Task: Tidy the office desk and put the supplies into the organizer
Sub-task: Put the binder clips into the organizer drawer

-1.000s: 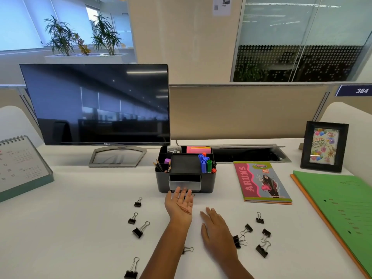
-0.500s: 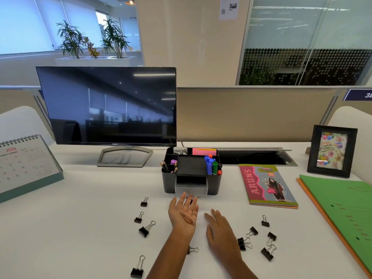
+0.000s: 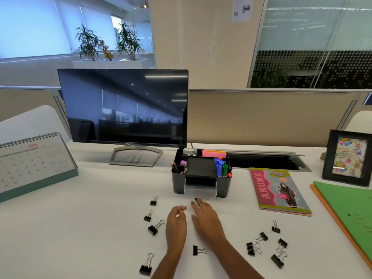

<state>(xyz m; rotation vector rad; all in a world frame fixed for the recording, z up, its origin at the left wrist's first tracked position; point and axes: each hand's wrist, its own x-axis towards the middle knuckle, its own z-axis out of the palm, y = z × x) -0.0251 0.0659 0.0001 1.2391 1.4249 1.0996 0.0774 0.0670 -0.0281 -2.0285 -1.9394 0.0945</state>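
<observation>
Bright, even light fills the scene; the window (image 3: 30,27) at upper left is blown out to pale blue. The dark monitor (image 3: 124,109) mirrors ceiling strips. The white desk (image 3: 90,228) carries only faint, soft shadows. Straight lines bow toward the view's edges. The left hand (image 3: 176,224) and right hand (image 3: 207,220) are slightly smeared; calendar (image 3: 34,164) print is soft.

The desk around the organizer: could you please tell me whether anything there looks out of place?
Yes. Black binder clips lie scattered loose on the desk, some in front of the organizer to its left and more off to the right. The organizer's clear drawer stands pulled out. Nothing looks spilled or damaged.
</observation>
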